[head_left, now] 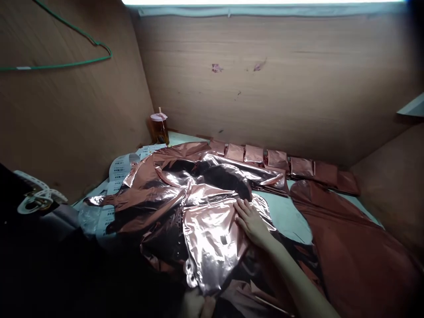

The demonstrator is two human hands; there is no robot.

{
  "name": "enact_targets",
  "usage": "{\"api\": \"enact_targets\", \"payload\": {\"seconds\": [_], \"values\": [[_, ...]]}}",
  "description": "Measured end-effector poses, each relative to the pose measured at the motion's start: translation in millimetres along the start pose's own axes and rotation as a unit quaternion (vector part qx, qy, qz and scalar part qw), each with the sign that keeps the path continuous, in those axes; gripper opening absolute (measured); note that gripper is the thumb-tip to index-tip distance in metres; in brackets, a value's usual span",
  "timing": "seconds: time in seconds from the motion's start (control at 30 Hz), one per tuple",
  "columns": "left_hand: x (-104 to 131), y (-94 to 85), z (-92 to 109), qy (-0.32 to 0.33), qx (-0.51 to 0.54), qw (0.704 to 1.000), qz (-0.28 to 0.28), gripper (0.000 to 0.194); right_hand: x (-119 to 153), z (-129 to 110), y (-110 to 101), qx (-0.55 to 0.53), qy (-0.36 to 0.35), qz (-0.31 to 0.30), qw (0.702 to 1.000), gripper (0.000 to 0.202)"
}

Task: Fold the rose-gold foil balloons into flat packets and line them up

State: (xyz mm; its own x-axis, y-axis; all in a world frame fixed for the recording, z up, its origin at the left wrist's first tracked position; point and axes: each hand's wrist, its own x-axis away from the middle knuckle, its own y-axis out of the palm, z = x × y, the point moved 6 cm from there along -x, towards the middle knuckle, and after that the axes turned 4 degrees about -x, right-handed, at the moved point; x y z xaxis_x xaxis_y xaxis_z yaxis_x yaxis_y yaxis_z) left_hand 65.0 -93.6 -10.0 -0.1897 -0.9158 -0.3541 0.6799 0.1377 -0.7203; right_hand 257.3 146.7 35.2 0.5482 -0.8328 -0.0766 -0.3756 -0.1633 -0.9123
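A shiny rose-coloured metallic garment (208,221) lies spread over the pale table. My right hand (250,219) rests flat on its upper right part, fingers apart and stretched to the left. At the bottom edge of the view, my left hand (195,304) has its fingers closed at the garment's lower edge, partly cut off and blurred. Close above that hand is a small silvery looped piece (190,273). More of the same shiny material (351,243) is draped at the right.
Folded rose packets (255,154) line the back of the table (286,214). A lidded drink cup (159,128) stands in the back left corner, near a roll of printed labels (121,170). Wooden panels (265,88) enclose the table; a green hanger (66,64) hangs upper left.
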Motion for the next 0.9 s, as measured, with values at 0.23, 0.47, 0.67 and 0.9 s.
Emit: {"api": "enact_targets", "payload": {"seconds": [0.23, 0.47, 0.67, 0.9], "values": [[11, -25.3, 10, 0.097, -0.234, 0.939, 0.234, 0.058, 69, -38, -32, 0.03, -0.164, 0.033, 0.985, 0.062], [-64, -84.5, 65, 0.183, -0.11, 0.961, 0.175, 0.024, 99, -64, -20, 0.029, -0.241, 0.095, 0.965, 0.065], [-73, -97.8, 6, 0.158, -0.013, 0.987, 0.01, 0.044, 117, -58, -24, -0.151, -0.194, 0.065, 0.967, 0.036], [-119, -77.6, -52, -0.237, 0.055, 0.97, 0.0, 0.043, 93, -9, -27, -0.261, 0.105, 0.101, 0.954, 0.044]]}}
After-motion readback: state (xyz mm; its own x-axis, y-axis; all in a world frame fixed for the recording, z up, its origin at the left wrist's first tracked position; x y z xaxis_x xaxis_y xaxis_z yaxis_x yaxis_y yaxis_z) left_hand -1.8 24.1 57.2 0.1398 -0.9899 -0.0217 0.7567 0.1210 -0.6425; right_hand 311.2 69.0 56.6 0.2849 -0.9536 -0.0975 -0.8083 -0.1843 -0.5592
